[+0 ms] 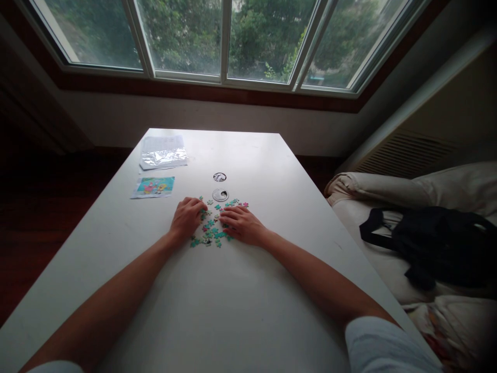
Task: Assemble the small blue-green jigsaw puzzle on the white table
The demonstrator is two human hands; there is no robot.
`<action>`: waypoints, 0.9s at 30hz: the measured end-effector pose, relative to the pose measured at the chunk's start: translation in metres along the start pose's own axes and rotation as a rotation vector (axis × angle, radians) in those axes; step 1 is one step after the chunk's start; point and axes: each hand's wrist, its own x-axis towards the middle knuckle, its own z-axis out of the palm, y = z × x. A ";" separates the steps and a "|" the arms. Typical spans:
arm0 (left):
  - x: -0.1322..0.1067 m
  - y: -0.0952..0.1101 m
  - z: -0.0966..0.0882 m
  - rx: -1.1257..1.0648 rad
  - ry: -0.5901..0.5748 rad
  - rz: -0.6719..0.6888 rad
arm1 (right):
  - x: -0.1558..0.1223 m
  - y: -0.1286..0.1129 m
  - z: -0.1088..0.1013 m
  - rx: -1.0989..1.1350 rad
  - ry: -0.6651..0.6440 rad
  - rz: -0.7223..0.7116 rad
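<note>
Small jigsaw puzzle pieces (212,224), mostly teal with some pink and yellow, lie loose in a pile on the white table (233,290). My left hand (188,215) rests at the pile's left side, its fingers loosely bent with the tips down by the pieces; no held piece shows. Over the pile's right side lies my right hand (243,224), palm down, fingers stretched out and slightly apart, covering some pieces. Left of the pile is a small picture sheet (154,187) with cartoon figures on a teal ground.
A clear plastic bag with papers (163,153) lies at the table's far left. Two round inset covers (220,195) sit just beyond the pile. To the right, a dark bag or garment (442,243) lies on a pale sofa (388,194). A window (225,41) stands behind the table.
</note>
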 end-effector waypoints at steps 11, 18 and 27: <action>0.003 -0.028 -0.024 -0.090 -0.089 0.098 | -0.001 -0.003 -0.001 0.014 -0.037 -0.062; -0.001 -0.022 -0.037 -0.056 -0.204 0.207 | -0.001 0.001 0.000 0.062 0.053 -0.007; -0.003 -0.021 -0.032 -0.080 -0.227 0.231 | 0.007 0.000 -0.005 0.071 0.103 0.151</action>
